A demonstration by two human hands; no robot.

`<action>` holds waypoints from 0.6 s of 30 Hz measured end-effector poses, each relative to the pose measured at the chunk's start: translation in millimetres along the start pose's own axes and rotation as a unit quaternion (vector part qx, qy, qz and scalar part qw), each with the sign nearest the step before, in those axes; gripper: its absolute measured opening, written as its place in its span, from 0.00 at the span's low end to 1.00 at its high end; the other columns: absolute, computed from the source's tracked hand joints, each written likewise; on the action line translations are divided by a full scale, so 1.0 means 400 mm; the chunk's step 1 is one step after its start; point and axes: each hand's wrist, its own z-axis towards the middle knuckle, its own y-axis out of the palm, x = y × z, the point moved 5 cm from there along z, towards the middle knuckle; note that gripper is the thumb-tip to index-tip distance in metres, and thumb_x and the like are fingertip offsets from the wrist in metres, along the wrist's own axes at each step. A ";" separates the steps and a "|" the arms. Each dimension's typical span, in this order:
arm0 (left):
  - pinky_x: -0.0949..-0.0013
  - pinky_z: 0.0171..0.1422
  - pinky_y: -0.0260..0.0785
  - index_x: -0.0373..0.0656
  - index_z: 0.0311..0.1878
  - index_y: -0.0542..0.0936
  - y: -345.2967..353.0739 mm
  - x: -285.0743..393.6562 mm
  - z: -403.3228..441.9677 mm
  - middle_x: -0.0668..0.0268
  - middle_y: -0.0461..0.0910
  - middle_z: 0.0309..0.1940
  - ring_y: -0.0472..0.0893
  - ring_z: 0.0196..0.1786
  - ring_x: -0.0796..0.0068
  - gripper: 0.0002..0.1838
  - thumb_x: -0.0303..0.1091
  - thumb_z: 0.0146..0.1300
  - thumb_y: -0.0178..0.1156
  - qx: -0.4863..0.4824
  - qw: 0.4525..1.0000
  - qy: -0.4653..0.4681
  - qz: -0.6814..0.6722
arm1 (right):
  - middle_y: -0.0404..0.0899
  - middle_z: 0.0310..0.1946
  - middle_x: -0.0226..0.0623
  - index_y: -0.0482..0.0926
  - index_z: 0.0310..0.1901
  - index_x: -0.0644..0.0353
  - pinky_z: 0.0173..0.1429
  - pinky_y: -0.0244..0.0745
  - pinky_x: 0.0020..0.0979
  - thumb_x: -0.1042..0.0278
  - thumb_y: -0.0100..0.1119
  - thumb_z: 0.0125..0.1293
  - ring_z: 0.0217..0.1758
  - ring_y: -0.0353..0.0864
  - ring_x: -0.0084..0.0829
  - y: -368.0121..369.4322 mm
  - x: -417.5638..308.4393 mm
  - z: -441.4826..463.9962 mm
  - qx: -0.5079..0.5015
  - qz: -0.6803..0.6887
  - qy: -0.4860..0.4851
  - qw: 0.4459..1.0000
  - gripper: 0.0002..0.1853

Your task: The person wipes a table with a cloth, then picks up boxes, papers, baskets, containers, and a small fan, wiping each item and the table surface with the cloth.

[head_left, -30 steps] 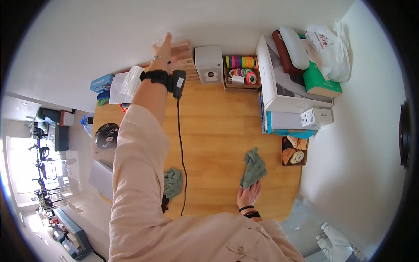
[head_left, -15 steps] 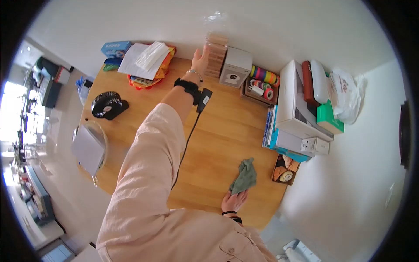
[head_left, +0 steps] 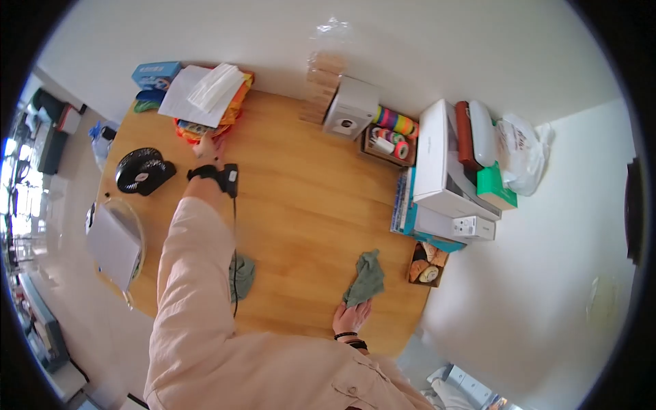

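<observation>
A: How far along? Left to right.

B: Fan and blue box stand at the left of the tabletop. Paper lies over a red-orange item, back left. That one I'd judge unfinished: a hand is at it.

A: Then?

B: Left cloth, crumpled, beside the sleeve. Blocks, white box and tapes line up along the wall; looks settled. Right cloth lies rumpled, near right, short of the sushi-like pieces. Neither cloth folded. How much is left overall, can't say.

A: Hands?

B: Left hand first: arm stretched far out, nearly straight, strap at the wrist. Fingers at the item's near edge, partly hidden; can't tell whether pinching or only touching.

A: Right?

B: Right hand: close to the body, back of the hand uppermost, forearm mostly hidden. Fingers point away, meeting the cloth's near end; flat or gripping, can't tell.
</observation>
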 end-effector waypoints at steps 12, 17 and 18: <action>0.71 0.33 0.72 0.38 0.47 0.66 -0.055 -0.225 -0.276 0.60 0.73 0.37 0.75 0.32 0.67 0.16 0.20 0.53 0.47 -0.013 0.997 -0.076 0.001 | 0.59 0.55 0.58 0.62 0.56 0.67 0.63 0.48 0.52 0.62 0.49 0.55 0.62 0.52 0.58 -0.001 -0.008 -0.004 0.063 -0.003 -0.022 0.998 0.27; 0.68 0.33 0.73 0.50 0.52 0.62 -0.042 -0.363 -0.629 0.63 0.74 0.37 0.75 0.32 0.70 0.21 0.18 0.55 0.43 -0.018 0.993 -0.101 0.061 | 0.58 0.56 0.58 0.61 0.57 0.67 0.63 0.48 0.51 0.61 0.47 0.56 0.62 0.52 0.57 -0.010 -0.010 -0.005 0.039 0.003 -0.021 0.999 0.27; 0.66 0.33 0.73 0.50 0.53 0.61 -0.033 -0.397 -0.687 0.63 0.74 0.37 0.75 0.33 0.70 0.22 0.18 0.56 0.43 -0.014 0.990 -0.131 0.059 | 0.56 0.58 0.57 0.59 0.58 0.67 0.64 0.47 0.50 0.61 0.45 0.58 0.64 0.50 0.56 -0.006 -0.008 -0.004 0.023 -0.001 -0.011 1.000 0.27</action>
